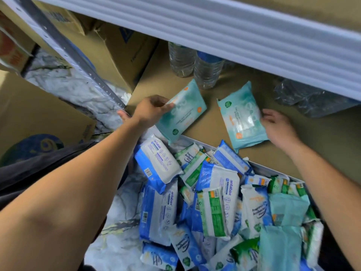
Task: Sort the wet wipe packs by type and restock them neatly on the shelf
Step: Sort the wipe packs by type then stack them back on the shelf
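Two teal wet wipe packs lie on the brown shelf board [211, 122]. My left hand [150, 110] grips the left teal pack [183, 112] at its upper left corner. My right hand [277, 126] holds the right teal pack [242, 118] by its right edge, fingers curled on it. Below the shelf edge, a white bin [261, 169] holds a loose heap of several packs: blue-and-white antabax packs [158, 161], green-and-white packs [213, 210], blue fragrance antibacterial packs [256, 208] and more teal packs [287, 210].
Two clear water bottles [195, 63] stand at the back of the shelf. A crumpled clear plastic bag [304, 98] lies at the right. Cardboard boxes [121, 55] fill the left side. A white upper shelf [254, 36] overhangs, and a grey upright post [78, 59] runs diagonally at left.
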### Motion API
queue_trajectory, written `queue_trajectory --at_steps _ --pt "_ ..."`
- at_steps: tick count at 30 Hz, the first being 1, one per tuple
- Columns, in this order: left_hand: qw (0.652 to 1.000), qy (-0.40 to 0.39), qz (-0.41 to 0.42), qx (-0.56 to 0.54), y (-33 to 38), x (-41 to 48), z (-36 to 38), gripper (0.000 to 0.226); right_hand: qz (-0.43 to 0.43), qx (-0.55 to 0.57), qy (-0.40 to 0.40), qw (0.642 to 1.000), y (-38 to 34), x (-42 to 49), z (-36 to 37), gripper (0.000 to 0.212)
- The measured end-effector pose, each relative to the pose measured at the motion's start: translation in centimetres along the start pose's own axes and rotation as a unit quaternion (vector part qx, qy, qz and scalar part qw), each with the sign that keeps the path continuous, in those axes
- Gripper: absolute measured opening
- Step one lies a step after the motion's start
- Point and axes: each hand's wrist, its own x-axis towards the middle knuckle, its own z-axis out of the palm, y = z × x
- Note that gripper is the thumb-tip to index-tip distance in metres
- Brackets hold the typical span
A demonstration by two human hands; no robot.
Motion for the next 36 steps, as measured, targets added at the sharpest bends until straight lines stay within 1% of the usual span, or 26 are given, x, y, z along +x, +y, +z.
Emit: queue_trajectory --at_steps 1,2,3,4,6,8,12,15,19,25,26,28,29,30,31,32,33,34,35,36 --pt "0.995 0.061 0.014 0.076 -0.1 0.2 0.0 0.043 -0.031 -0.091 0.040 0.995 0.5 0.1 0.1 0.037" --pt "0.984 0.101 0.029 0.142 0.0 0.1 0.2 0.037 -0.062 -0.160 0.072 0.982 0.8 0.0 0.3 0.039" --pt "0.974 0.120 0.046 0.186 0.1 -0.2 0.6 0.032 -0.083 -0.200 0.083 0.973 1.0 -0.2 0.6 0.040" --pt "0.970 0.105 0.056 0.210 0.2 -0.5 1.1 0.032 -0.093 -0.220 0.073 0.968 1.0 -0.4 1.2 0.041" --pt "0.962 0.047 0.078 0.258 0.4 -1.7 2.1 0.046 -0.089 -0.246 0.026 0.965 1.2 -0.8 2.5 0.052" --pt "0.949 0.047 0.106 0.292 0.0 -2.2 2.8 0.055 -0.088 -0.265 0.005 0.960 1.3 -1.3 3.6 0.064" --pt "0.946 0.061 0.119 0.295 -1.1 -1.8 2.9 0.057 -0.094 -0.264 0.028 0.959 1.4 -1.6 4.1 0.068" --pt "0.944 0.068 0.151 0.287 -1.8 -1.7 3.0 0.058 -0.098 -0.267 0.020 0.959 1.3 -1.7 3.9 0.068" --pt "0.945 0.073 0.156 0.278 -2.1 -1.7 3.2 0.057 -0.097 -0.252 0.023 0.963 1.8 -1.7 3.6 0.071" --pt "0.926 0.089 0.170 0.324 -2.5 -1.7 3.3 0.059 -0.081 -0.250 0.006 0.965 1.7 -0.7 3.2 0.071" --pt "0.920 0.096 0.155 0.348 -2.2 -1.7 3.4 0.062 -0.079 -0.252 0.005 0.964 1.5 -0.7 3.2 0.072" --pt "0.916 0.119 0.092 0.372 -1.2 -1.7 3.7 0.073 -0.073 -0.261 0.005 0.963 1.1 -0.7 3.3 0.073" --pt "0.925 0.130 0.048 0.355 -0.7 -1.7 3.8 0.077 -0.071 -0.264 0.007 0.962 1.0 -0.8 3.4 0.074" --pt "0.940 0.136 0.007 0.312 -0.3 -1.6 3.9 0.078 -0.069 -0.265 0.009 0.962 0.9 -0.9 3.6 0.074" --pt "0.956 0.140 -0.019 0.259 -0.3 -1.4 3.9 0.075 -0.067 -0.262 0.012 0.963 0.7 -1.1 3.7 0.074" --pt "0.965 0.145 -0.020 0.218 -0.5 -1.4 4.0 0.069 -0.066 -0.256 0.016 0.964 0.6 -1.1 3.9 0.074" --pt "0.968 0.150 0.005 0.202 -0.8 -1.4 4.1 0.062 -0.069 -0.250 0.021 0.966 0.4 -1.2 4.0 0.073" --pt "0.965 0.156 0.049 0.204 -1.2 -1.6 4.3 0.053 -0.071 -0.242 0.026 0.967 0.3 -1.2 4.0 0.070" --pt "0.957 0.157 0.099 0.222 -1.8 -1.8 4.4 0.047 -0.074 -0.236 0.031 0.968 0.2 -1.1 4.0 0.066" --pt "0.947 0.150 0.141 0.248 -2.3 -1.7 4.5 0.047 -0.076 -0.231 0.031 0.970 0.3 -1.0 3.8 0.062"
